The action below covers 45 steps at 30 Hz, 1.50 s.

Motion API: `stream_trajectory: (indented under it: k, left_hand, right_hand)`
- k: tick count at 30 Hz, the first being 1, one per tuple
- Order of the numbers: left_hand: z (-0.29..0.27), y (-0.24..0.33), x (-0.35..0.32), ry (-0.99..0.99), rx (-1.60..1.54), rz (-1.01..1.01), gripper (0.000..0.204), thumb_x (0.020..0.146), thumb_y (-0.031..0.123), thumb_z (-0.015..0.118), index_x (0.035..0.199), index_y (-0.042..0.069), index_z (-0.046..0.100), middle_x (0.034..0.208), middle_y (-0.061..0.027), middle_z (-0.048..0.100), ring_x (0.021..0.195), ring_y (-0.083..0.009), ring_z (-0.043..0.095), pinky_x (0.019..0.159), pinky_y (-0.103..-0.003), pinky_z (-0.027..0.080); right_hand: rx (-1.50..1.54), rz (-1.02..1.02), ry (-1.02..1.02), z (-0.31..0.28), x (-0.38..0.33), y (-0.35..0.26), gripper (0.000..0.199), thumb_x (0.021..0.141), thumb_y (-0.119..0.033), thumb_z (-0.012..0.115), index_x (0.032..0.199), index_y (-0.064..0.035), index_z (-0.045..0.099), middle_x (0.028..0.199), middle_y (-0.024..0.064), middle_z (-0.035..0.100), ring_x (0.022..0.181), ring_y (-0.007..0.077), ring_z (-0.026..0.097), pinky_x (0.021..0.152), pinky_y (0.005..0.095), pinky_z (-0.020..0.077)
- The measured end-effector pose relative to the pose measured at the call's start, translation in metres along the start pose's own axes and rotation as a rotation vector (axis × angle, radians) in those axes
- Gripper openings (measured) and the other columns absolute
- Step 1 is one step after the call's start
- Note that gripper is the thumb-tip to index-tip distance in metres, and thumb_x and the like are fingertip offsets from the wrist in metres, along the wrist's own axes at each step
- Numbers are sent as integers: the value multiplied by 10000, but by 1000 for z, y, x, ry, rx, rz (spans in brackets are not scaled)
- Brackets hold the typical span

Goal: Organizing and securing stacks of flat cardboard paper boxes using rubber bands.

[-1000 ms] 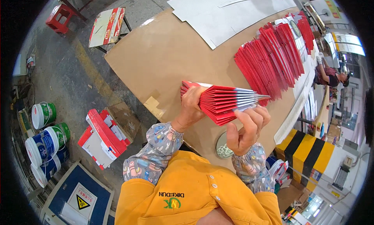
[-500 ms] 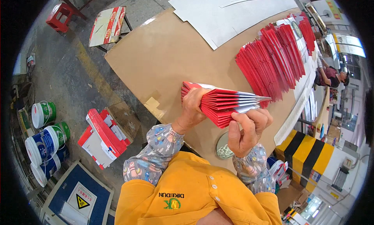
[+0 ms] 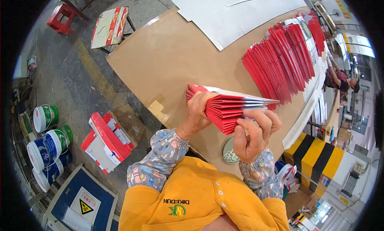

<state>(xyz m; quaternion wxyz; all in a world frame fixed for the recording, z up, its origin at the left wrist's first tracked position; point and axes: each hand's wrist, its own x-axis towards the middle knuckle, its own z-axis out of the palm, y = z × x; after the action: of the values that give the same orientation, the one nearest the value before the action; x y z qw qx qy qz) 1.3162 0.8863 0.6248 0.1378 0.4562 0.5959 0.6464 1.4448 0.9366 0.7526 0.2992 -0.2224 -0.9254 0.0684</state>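
Note:
Above the table, my left hand (image 3: 199, 110) is closed round the left end of a stack of folded red-and-white card pieces (image 3: 226, 113). The folded red edges face me and fan apart toward the right, where the pieces taper to a point. My right hand (image 3: 256, 133) is at the stack's lower right side. Its fingers are curled, with the thumb and fingertips against the edges of the card. Beyond my right hand, a long row of similar red folded pieces (image 3: 276, 65) stands on the brown table (image 3: 172, 59).
Large white cut sheets (image 3: 236, 13) lie at the table's far side. A round dish of pale rings (image 3: 231, 156) sits near the front edge. To the left are a carton of red-and-white card (image 3: 106, 141), buckets (image 3: 42, 151) and a low bench (image 3: 110, 27). Another person (image 3: 340, 78) is at far right.
My right fingers have shifted slightly up and over the stack's edges. The lower folds hang a little further down. My left hand keeps its hold.

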Motion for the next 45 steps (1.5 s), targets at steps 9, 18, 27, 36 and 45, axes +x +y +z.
stream_trajectory:
  k: [9, 18, 27, 36, 45]
  left_hand:
    - [1, 1, 1, -30, -15, 33, 369, 669, 197, 783, 983, 90, 620, 922, -63, 661, 765, -272, 619, 689, -359, 482]
    - [-3, 4, 2, -43, -6, 56, 384, 686, 176, 769, 1028, 92, 617, 936, -60, 661, 801, -278, 622, 702, -352, 480]
    - [-10, 2, -5, -133, -2, -69, 476, 702, 137, 760, 1135, 45, 584, 1045, -121, 661, 921, -304, 638, 805, -382, 501]
    - [0, -2, -5, -160, -140, -81, 483, 741, 80, 731, 1198, 30, 582, 1114, -119, 657, 934, -249, 644, 826, -334, 511]
    - [2, -6, -7, -166, -261, -309, 194, 811, 69, 652, 996, 9, 650, 978, -115, 684, 888, -242, 661, 786, -313, 523]
  right_hand:
    - [51, 54, -43, 0, 8, -1, 353, 754, -210, 680, 1079, -84, 625, 909, 44, 540, 860, 218, 452, 802, 386, 307]
    - [-107, 40, -28, 0, 18, -6, 259, 780, -217, 697, 1001, -91, 649, 869, 38, 557, 816, 228, 471, 774, 375, 306]
    - [145, 215, -258, -15, 49, 15, 311, 876, -229, 605, 1105, -18, 602, 765, 132, 644, 621, 288, 589, 577, 391, 437]
    - [414, 566, -213, -41, 26, 35, 184, 899, -166, 593, 958, 3, 638, 672, 137, 621, 592, 239, 626, 562, 319, 483]
    - [-78, 782, 435, -212, 7, 104, 292, 973, -257, 502, 946, -13, 661, 809, 61, 638, 661, 113, 600, 593, 244, 473]
